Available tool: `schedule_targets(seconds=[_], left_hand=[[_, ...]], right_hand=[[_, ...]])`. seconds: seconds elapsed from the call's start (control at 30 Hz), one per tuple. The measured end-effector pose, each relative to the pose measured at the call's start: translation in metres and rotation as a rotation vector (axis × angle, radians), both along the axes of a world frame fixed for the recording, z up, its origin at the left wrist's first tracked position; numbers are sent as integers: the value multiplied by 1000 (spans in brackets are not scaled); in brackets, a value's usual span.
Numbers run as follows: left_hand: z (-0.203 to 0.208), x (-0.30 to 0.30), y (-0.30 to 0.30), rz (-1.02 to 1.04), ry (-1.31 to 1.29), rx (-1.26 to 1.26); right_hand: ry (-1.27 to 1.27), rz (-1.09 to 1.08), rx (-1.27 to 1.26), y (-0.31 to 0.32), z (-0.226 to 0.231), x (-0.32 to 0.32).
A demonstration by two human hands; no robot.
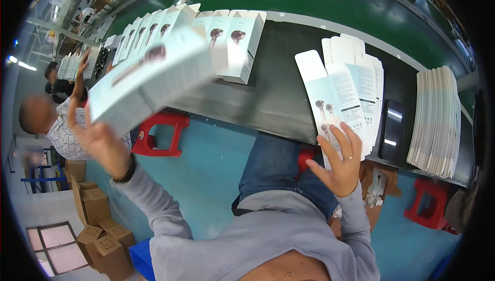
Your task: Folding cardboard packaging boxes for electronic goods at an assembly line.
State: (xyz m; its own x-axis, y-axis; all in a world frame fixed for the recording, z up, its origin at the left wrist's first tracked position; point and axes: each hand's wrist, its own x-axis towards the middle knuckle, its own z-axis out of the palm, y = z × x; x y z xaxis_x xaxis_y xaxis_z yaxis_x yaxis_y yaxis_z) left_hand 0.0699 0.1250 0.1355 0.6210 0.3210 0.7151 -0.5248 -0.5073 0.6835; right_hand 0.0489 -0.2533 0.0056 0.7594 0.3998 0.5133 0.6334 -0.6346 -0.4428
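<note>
My left hand (104,144), smeared a little by motion, grips the lower end of a white carton (154,88) with a picture of a dark handheld appliance. The carton is raised and tilted over the table's left side, its far end blurred. Behind it stand several matching cartons (234,44) in rows, with flaps up at the top. My right hand (341,162) has its fingers spread over the near end of a fanned pile of flattened cartons (337,93). Its fingertips rest on or just above the top one; I cannot tell which.
A dark phone (393,129) lies right of the pile, then a thick stack of flat cartons (435,121) on the black table (278,75). Red stools (162,131) stand on the floor. A person (64,121) sits at the left. Brown boxes (105,240) stand lower left.
</note>
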Motion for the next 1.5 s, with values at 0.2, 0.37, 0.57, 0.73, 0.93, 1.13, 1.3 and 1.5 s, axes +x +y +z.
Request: schedule_targets(seconds=[0.2, 0.37, 0.57, 0.73, 0.93, 1.13, 1.3, 1.5], left_hand=[[-129, 104, -10, 129, -101, -294], [-167, 132, -21, 316, -143, -185], [-160, 121, -25, 554, 41, 275], [-105, 53, -93, -219, -149, 648], [-68, 17, -144, -607, -146, 1152], [-66, 18, -143, -813, 22, 1016], [-72, 10, -141, -885, 182, 406], [-100, -20, -178, -666, 494, -194]], right_hand=[[183, -151, -386, -26, -8, -10], [347, -42, -443, -37, 7, -12], [47, 90, -286, -50, 15, -11], [10, -67, 386, -34, 46, -14], [613, 23, 912, 0, 49, -13], [23, 184, 259, -17, 33, 7], [498, 357, 992, -15, 13, 2], [646, 135, 592, 22, -18, -20]])
